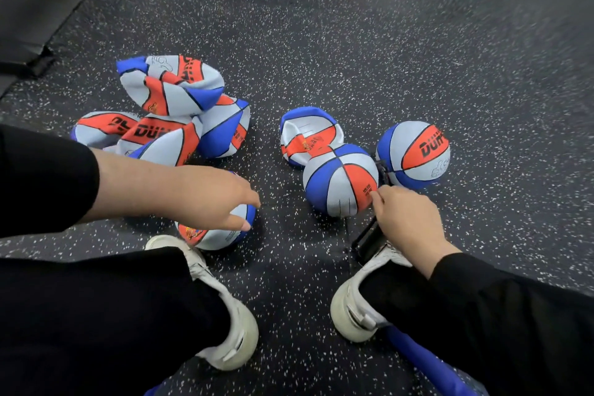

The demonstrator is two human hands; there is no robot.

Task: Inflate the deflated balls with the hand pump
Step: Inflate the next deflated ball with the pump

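Your right hand [405, 219] curls round the black pump [369, 239] by your right shoe [360, 305], knuckles touching a round ball [340, 182]. Your left hand [209, 199] hangs relaxed, fingers straight, holding nothing, over a part-flat ball [218, 235]. Crumpled red, blue and grey balls [167, 112] pile on the floor [353, 58] to the left; another round ball [414, 154] sits far right.

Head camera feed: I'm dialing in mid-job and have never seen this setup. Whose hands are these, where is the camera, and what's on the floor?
There is no machine: a person wears the camera on their head, looking down past their legs and white shoes. The right hand grips the black hand pump beside two round balls. The left hand reaches over a part-flat ball, fingers relaxed. A pile of flat balls lies on the speckled floor.
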